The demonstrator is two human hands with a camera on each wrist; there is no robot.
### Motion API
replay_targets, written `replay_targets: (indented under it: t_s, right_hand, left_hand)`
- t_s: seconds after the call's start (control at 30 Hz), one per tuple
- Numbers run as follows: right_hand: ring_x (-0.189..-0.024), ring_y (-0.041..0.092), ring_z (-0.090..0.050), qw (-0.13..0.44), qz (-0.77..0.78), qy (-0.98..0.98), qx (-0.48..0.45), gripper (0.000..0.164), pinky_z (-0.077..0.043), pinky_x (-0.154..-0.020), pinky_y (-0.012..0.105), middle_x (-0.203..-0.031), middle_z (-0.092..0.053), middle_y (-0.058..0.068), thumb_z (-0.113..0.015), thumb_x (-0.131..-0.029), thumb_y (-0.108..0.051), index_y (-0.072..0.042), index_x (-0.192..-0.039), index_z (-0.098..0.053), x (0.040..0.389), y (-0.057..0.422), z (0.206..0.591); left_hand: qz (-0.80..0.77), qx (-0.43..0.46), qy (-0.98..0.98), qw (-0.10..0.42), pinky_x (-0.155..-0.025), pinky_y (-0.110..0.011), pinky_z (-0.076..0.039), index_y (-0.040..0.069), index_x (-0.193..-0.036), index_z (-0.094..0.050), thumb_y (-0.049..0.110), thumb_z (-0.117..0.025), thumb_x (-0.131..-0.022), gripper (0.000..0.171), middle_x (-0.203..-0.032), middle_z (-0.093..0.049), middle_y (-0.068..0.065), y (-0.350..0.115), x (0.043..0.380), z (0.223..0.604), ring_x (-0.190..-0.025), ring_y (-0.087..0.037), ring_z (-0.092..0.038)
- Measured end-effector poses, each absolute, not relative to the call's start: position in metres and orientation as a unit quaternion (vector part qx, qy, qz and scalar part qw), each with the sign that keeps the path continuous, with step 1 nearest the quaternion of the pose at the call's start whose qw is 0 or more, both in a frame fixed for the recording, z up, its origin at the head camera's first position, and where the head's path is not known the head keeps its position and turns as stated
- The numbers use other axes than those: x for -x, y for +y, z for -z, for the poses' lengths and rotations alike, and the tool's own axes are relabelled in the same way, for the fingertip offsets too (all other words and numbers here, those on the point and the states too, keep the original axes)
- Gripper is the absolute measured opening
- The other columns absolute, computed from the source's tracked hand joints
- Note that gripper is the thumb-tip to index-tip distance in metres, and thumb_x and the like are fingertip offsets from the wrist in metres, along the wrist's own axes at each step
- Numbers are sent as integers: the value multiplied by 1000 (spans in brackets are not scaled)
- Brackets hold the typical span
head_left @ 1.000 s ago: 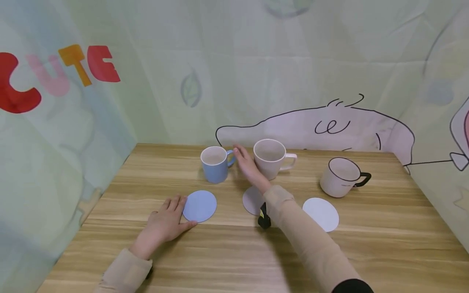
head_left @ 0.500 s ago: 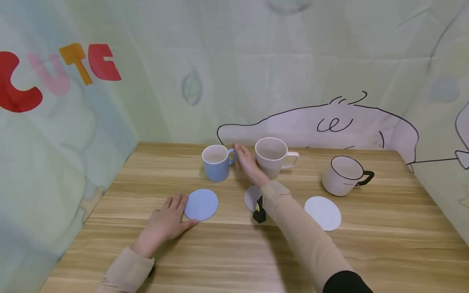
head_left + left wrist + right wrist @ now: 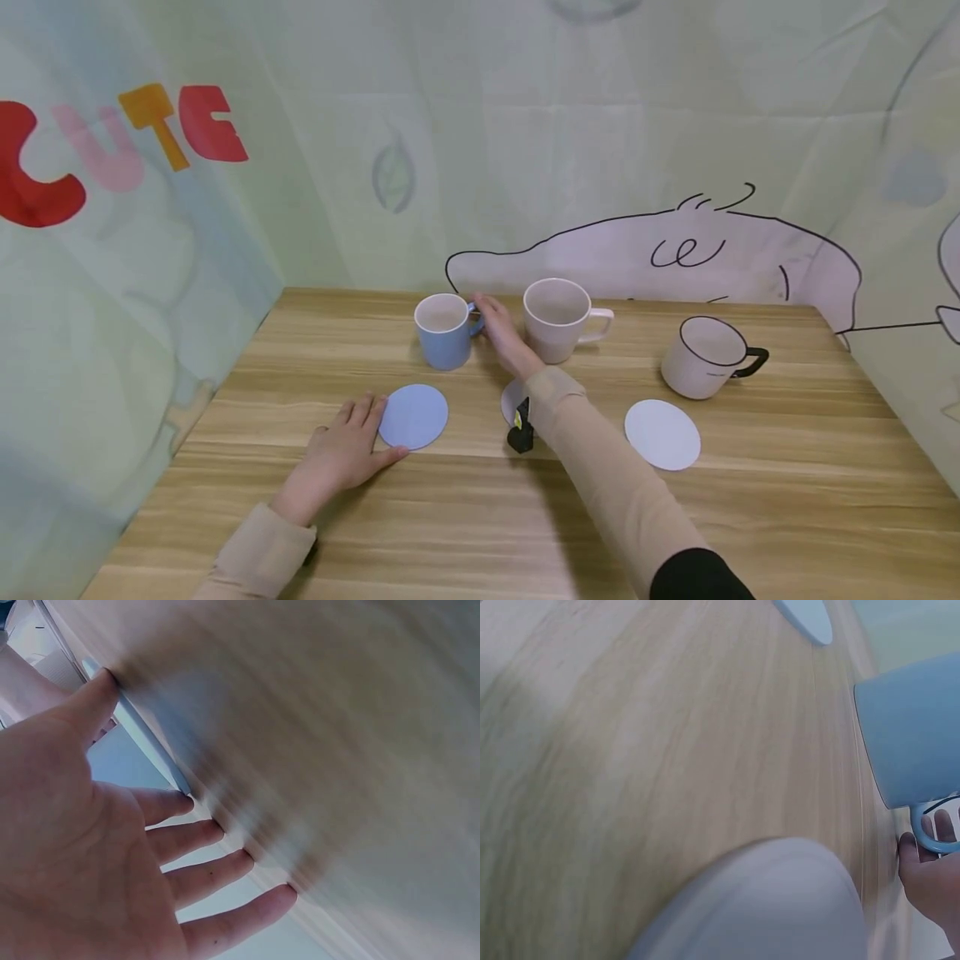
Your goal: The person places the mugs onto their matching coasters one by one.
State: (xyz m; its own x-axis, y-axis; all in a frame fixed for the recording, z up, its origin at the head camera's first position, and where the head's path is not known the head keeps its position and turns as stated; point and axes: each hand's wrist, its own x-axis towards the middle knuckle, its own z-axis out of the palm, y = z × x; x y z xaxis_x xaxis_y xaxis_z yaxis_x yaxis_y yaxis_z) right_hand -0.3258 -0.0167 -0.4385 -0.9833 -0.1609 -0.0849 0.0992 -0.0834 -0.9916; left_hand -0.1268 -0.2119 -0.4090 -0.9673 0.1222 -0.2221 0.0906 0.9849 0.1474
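Note:
In the head view, my left hand (image 3: 341, 446) lies on the table with its fingers spread, at the left side of a round blue coaster (image 3: 414, 417). Its thumb tip and index fingertip reach the coaster's edge. My right hand (image 3: 504, 333) is at the handle of a blue mug (image 3: 444, 333), which stands upright behind that coaster. The right wrist view shows the fingers (image 3: 945, 825) extended behind the handle and the thumb on the near side. A pale mug (image 3: 555, 327) stands just right of this hand. My forearm partly covers a greyish coaster (image 3: 512, 400).
A white mug (image 3: 705, 358) with a dark rim and black handle stands at the right, behind a white round coaster (image 3: 663, 434). Beyond the back edge of the wooden table (image 3: 420, 533) hangs a printed cloth (image 3: 322, 167), which also covers the sides.
My right hand has shifted slightly left, from beside the blue mug's handle to overlapping it. A gap has opened between this hand and the pale mug. My left hand keeps its place.

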Motion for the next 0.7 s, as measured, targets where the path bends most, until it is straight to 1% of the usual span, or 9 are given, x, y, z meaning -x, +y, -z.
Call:
replay_targets:
  t_s: [0.07, 0.13, 0.2, 0.3, 0.37, 0.47, 0.57, 0.7]
  right_hand:
    - [-109, 24, -61, 90, 751, 654, 19, 43, -49, -91, 28, -122, -60, 15, -44, -102, -27, 6, -129, -54, 327, -18, 439]
    - [-95, 17, -61, 93, 768, 633, 16, 42, -50, -82, 25, -106, -63, 8, -47, -101, -25, 7, -125, -55, 328, -20, 440]
    - [-82, 9, -57, 97, 780, 618, 16, 38, -47, -72, 21, -91, -61, -1, -49, -100, -24, 8, -119, -58, 328, -21, 440]
    - [-71, 4, -52, 95, 788, 609, 14, 26, -43, -64, 18, -77, -56, -7, -53, -98, -22, 2, -103, -62, 328, -22, 441]
    - [-69, 5, -51, 89, 783, 615, 13, 20, -43, -63, 17, -74, -54, -8, -55, -97, -22, -3, -93, -62, 328, -22, 441]
    - [-71, 8, -49, 78, 771, 632, 13, 19, -42, -62, 18, -73, -52, -6, -57, -96, -21, -7, -85, -60, 328, -22, 440]
    - [-73, 11, -48, 74, 756, 650, 12, 20, -41, -63, 19, -72, -51, -6, -58, -96, -22, -7, -83, -59, 329, -22, 439]
    - [-73, 11, -48, 75, 742, 667, 6, 20, -41, -65, 21, -72, -51, -6, -59, -95, -25, -11, -81, -58, 329, -23, 440]
  left_hand:
    - [-68, -54, 990, 115, -91, -71, -40, -2, -148, -30, 58, -58, -88, 89, -153, -28, -28, -213, 127, 409, -137, -52, -31]
    - [-68, -53, 990, 115, -91, -71, -40, -2, -148, -30, 58, -57, -88, 90, -153, -28, -28, -213, 127, 410, -137, -52, -30]
    - [-67, -52, 990, 117, -92, -71, -40, -1, -148, -30, 59, -57, -87, 90, -154, -28, -28, -214, 127, 410, -137, -52, -30]
    - [-66, -52, 989, 118, -92, -71, -40, -1, -148, -30, 58, -57, -88, 89, -154, -27, -27, -214, 127, 410, -137, -51, -30]
    - [-66, -53, 989, 117, -92, -70, -40, -1, -148, -30, 58, -57, -88, 89, -153, -28, -27, -214, 127, 410, -137, -51, -30]
    - [-66, -53, 990, 116, -92, -70, -40, -1, -148, -30, 58, -57, -88, 88, -153, -29, -27, -213, 126, 410, -137, -51, -31]
    - [-68, -51, 990, 117, -93, -70, -40, -1, -148, -30, 57, -57, -88, 88, -154, -28, -27, -213, 126, 410, -137, -51, -30]
    - [-70, -48, 989, 119, -93, -71, -38, -1, -148, -30, 58, -57, -88, 89, -154, -27, -27, -214, 126, 411, -138, -51, -29]
